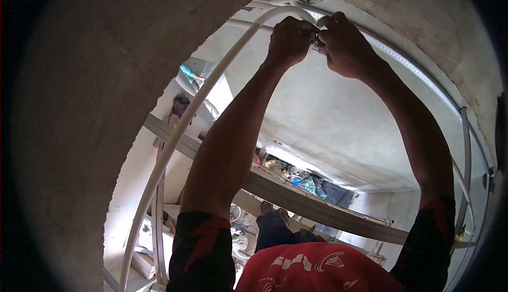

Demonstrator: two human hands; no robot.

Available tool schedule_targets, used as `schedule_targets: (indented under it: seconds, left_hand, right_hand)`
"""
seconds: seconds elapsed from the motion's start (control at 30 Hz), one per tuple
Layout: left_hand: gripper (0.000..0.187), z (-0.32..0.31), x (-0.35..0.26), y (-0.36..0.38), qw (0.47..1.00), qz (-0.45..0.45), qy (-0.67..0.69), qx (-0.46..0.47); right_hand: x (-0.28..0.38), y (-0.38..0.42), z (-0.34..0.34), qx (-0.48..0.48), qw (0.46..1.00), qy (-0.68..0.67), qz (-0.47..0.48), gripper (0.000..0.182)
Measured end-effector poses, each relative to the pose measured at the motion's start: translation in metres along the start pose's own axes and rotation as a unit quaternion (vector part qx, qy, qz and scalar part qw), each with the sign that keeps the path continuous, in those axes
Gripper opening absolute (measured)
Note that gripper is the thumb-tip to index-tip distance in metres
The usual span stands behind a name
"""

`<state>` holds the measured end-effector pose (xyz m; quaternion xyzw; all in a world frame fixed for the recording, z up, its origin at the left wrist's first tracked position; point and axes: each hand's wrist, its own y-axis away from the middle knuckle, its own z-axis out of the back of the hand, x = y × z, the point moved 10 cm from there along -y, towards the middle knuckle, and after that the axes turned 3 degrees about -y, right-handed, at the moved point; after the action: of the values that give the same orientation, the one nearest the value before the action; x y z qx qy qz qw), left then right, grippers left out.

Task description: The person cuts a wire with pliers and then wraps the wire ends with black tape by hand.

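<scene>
A long white pipe (198, 101) rises from the lower left, arcs over at the top and bends down to where my two hands meet. My left hand (291, 40) is closed at the pipe's bent end, knuckles up. Right against it, my right hand (344, 46) is closed too, its fingers curled in at the same spot. Something small and dark shows between the hands, mostly hidden by the fingers. Both arms are stretched up overhead.
Rough plaster edges (132, 149) frame the opening. A bright perforated strip (407, 56) curves along the right. Below, a beam (317, 210) crosses near my feet (266, 207), with clutter (307, 182) on the floor. Another person's turquoise sleeve (188, 73) shows at left.
</scene>
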<state>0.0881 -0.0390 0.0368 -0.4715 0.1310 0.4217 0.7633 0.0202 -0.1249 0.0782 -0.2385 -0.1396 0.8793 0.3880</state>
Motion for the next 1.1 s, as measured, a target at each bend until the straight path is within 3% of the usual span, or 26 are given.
schedule_targets:
  seconds: [0.03,0.07,0.13,0.17,0.27,0.3,0.33,0.43,0.5,0.53,0.6,0.63,0.67,0.73,0.77,0.8,0.87,0.93,0.97,1.0,1.07,1.1]
  left_hand:
    - [0.021,-0.007,0.001,-0.004,0.999,-0.002,0.038,0.034]
    - [0.021,-0.005,0.0,-0.004,0.999,-0.003,0.038,0.035]
    - [0.021,-0.007,0.0,-0.002,0.994,0.024,0.082,0.074]
    - [0.023,0.001,-0.011,-0.001,0.996,-0.012,0.074,0.053]
    - [0.02,-0.008,-0.007,-0.002,0.977,0.002,0.183,0.11]
    - [0.019,-0.011,-0.005,-0.002,0.974,0.003,0.193,0.118]
    - [0.019,-0.013,-0.009,-0.003,0.974,-0.001,0.194,0.121]
    - [0.02,-0.011,-0.003,-0.003,0.992,0.034,0.088,0.089]
    - [0.02,0.0,-0.002,-0.001,0.996,0.028,0.084,-0.004]
    - [0.02,-0.002,-0.004,0.0,0.996,0.025,0.084,0.002]
    - [0.02,-0.007,0.0,0.0,0.994,0.048,0.09,0.032]
    - [0.021,-0.015,0.0,-0.004,0.984,0.091,0.12,0.099]
    - [0.024,-0.005,0.007,-0.007,0.989,0.058,0.131,-0.021]
    - [0.023,0.0,-0.013,-0.002,0.991,0.099,0.089,0.017]
    - [0.025,-0.004,-0.008,-0.005,0.989,0.086,0.114,0.045]
    - [0.027,-0.008,0.0,-0.002,0.985,0.075,0.135,0.075]
    - [0.035,0.004,0.002,-0.002,0.984,0.055,0.168,0.029]
    - [0.039,-0.001,0.017,0.013,0.922,0.245,0.289,0.084]
    - [0.04,-0.002,0.022,0.012,0.914,0.258,0.305,0.078]
    - [0.04,-0.002,0.025,0.009,0.914,0.258,0.303,0.076]
    - [0.043,0.017,0.022,-0.003,0.97,0.217,0.098,0.041]
    - [0.046,0.029,0.019,-0.006,0.979,0.185,0.082,-0.015]
  right_hand:
    - [-0.003,-0.002,-0.004,0.071,0.995,-0.025,-0.058,0.016]
    - [0.002,-0.006,0.004,0.071,0.995,-0.024,-0.059,0.016]
    - [-0.005,-0.001,0.005,0.112,0.979,-0.122,-0.116,0.027]
    - [-0.016,0.0,0.008,0.045,0.971,-0.194,-0.131,0.035]
    - [-0.036,0.007,0.008,-0.015,0.954,-0.236,-0.182,0.035]
    - [-0.037,0.004,0.002,0.019,0.957,-0.218,-0.191,0.037]
    - [-0.025,-0.001,-0.001,0.05,0.969,-0.208,-0.123,0.039]
    - [-0.018,0.002,-0.005,0.05,0.979,-0.158,-0.119,0.036]
    - [-0.002,0.005,0.012,-0.025,0.991,-0.119,-0.058,0.027]
    - [0.007,0.01,0.012,-0.037,0.995,-0.072,-0.056,0.02]
    - [0.025,0.02,0.018,-0.049,0.995,-0.077,-0.044,0.023]
    - [0.037,0.027,0.006,0.022,0.989,-0.14,-0.033,0.022]
    - [0.054,0.038,-0.005,0.092,0.975,-0.203,-0.02,0.021]
    - [0.125,0.077,0.012,0.153,0.95,-0.271,0.035,0.018]
    - [0.121,0.081,0.021,0.152,0.95,-0.271,0.028,0.018]
    - [0.114,0.085,0.039,0.1,0.955,-0.278,0.01,0.02]
    - [0.084,0.097,0.075,-0.031,0.96,-0.277,0.0,0.026]
    - [0.051,0.117,0.087,-0.043,0.952,-0.299,-0.053,0.024]
    - [0.04,0.128,0.094,-0.048,0.952,-0.293,-0.068,0.023]
    - [0.031,0.138,0.097,-0.05,0.953,-0.289,-0.081,0.022]
    - [0.025,0.156,0.106,-0.088,0.944,-0.303,-0.099,0.026]
    - [0.017,0.165,0.087,-0.004,0.901,-0.394,-0.181,0.025]
